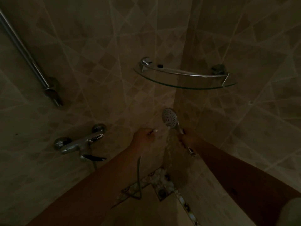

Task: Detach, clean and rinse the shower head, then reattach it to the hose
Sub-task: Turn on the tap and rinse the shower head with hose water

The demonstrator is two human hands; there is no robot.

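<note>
- Right hand (184, 137) grips the head (169, 117) by its handle, face just above the fingers.
- Left hand (143, 134) pinches the hose (139, 167) end, spraying water at the head.
- Risk: wet handle slips, head drops to the floor.

Glass corner shelf (185, 84), far centre-right, chrome rail on it; one small dark item (160, 65) at its far left. Floor (146, 212) below, near: square drain (162, 192) beside patterned tile strip (184, 204).

Chrome shower head (169, 117) detached, upright, beside hose (139, 168).
</note>
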